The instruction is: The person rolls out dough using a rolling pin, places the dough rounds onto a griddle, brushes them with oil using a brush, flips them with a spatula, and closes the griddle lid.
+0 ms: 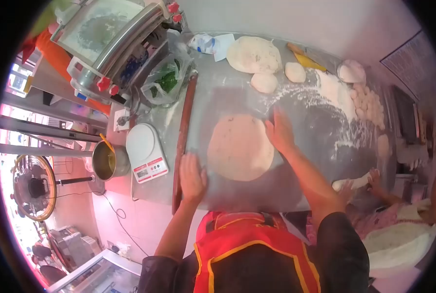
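Shows a pale, roughly round dough sheet (241,147) lying flat on a gray worktop (208,80). Shows the left hand (192,178) left of the dough sheet, between that sheet and a long brown rod (186,117), with fingers straight and held close together. Cannot tell contact with the rod from mere nearness. Shows the right hand (280,131) at the right rim of the dough sheet, with fingers extended and thumb spread apart from them. Cannot tell firm pressing from light touch there. Includes, left of the dough sheet and past the rod, a white digital scale (143,141), then a metal pot (122,165) with a yellow-orange handle (106,142) leaning on its rim. Includes, to the upper left of the dough sheet, a plastic bag (182,63) around greens (166,83), then a machine (80,73) with a shiny roller (130,36). Displays, above the dough sheet, a large dough mass (253,53) near two dough balls (264,83); to the upper right, scattered flour (336,93) and a cluster of small dough pieces (367,105). Displays, to the lower right of the dough sheet, another person's hands (375,182) on a dough roll (359,182); below that sheet, a red apron (249,235) edged in yellow
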The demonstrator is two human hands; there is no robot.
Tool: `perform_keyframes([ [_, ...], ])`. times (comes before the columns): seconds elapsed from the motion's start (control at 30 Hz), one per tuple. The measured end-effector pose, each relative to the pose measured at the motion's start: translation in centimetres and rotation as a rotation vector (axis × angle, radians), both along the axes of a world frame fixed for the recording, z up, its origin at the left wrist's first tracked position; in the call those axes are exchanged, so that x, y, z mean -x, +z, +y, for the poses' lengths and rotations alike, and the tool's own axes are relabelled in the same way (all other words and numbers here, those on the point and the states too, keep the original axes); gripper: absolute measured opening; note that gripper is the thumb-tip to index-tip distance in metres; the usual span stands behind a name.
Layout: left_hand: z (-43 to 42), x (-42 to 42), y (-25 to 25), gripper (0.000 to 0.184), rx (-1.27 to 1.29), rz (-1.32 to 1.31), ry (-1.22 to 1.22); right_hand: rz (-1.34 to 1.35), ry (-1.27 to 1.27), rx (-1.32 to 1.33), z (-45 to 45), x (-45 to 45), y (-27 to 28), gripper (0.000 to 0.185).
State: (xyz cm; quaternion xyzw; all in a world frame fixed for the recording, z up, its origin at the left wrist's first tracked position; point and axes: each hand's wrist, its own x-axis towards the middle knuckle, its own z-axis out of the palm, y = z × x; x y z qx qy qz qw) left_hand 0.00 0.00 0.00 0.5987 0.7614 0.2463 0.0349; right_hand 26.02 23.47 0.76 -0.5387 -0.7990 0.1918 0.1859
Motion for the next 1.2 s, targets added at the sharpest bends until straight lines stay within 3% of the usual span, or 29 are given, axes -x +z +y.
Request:
perform_keyframes([
  [0.07,1.9,-1.8,-0.9,0.06,0.03,-0.119,-0.056,0.031,0.173,-0.226,2.5,1.1,2.0,0.066],
  [0.17,6.4,-2.3,-1.2,0.057,0.051,-0.095,-0.039,-0.084,0.396,-0.485,11.1,3.6,2.5,0.066],
  [0.27,6.9,-2.2,-0.9,0.056,0.067,-0.042,0.007,-0.092,0.345,-0.533,16.5,7.9,3.4,0.065],
  [0.37,7.1,-2.3,-1.4,0.055,0.002,-0.02,-0.012,-0.208,0.273,-0.379,15.6,10.7,-2.9,0.06],
  [0.4,6.7,-2.3,-1.4,0.056,0.032,-0.026,-0.013,-0.221,0.283,-0.055,13.9,11.8,-1.0,0.06],
  [0.5,6.8,-2.3,-1.6,0.056,0.1,-0.045,0.007,-0.003,0.348,-0.342,17.1,13.6,1.8,0.062],
  [0.53,7.0,-2.2,-1.4,0.057,0.113,-0.05,0.006,0.013,0.239,-0.457,18.4,14.0,2.4,0.062],
  [0.63,6.4,-2.2,-1.7,0.057,0.127,-0.06,-0.011,-0.432,0.574,0.135,17.7,15.3,-0.1,0.058],
  [0.67,6.3,-2.1,-2.0,0.057,0.124,-0.061,-0.014,-0.128,0.771,0.122,17.7,14.9,-0.8,0.059],
  [0.77,6.4,-1.9,-1.8,0.058,0.095,-0.044,-0.031,-0.189,0.33,-0.611,20.6,15.1,1.7,0.061],
  [0.87,6.3,-1.9,-1.9,0.059,0.163,-0.071,-0.019,-0.247,0.541,-0.164,18.2,13.8,-7.2,0.06],
  [0.97,6.3,-2.1,-1.5,0.06,0.097,-0.047,-0.033,-0.077,0.553,-0.025,16.7,13.3,-3.0,0.06],
  [1.0,6.0,-2.3,-1.5,0.06,0.1,-0.051,-0.032,-0.229,0.447,-0.425,16.6,12.1,0.5,0.061],
  [1.1,6.6,-1.7,-1.4,0.059,0.113,-0.042,-0.042,-0.412,0.317,-0.22,13.8,12.3,-1.4,0.059],
  [1.13,6.7,-1.8,-1.2,0.059,0.14,-0.046,-0.033,-0.192,0.572,0.203,13.7,12.3,0.6,0.059],
  [1.2,5.9,-2.4,-1.2,0.058,0.148,-0.053,-0.027,-0.067,0.367,-0.215,14.4,12.2,0.3,0.056],
])
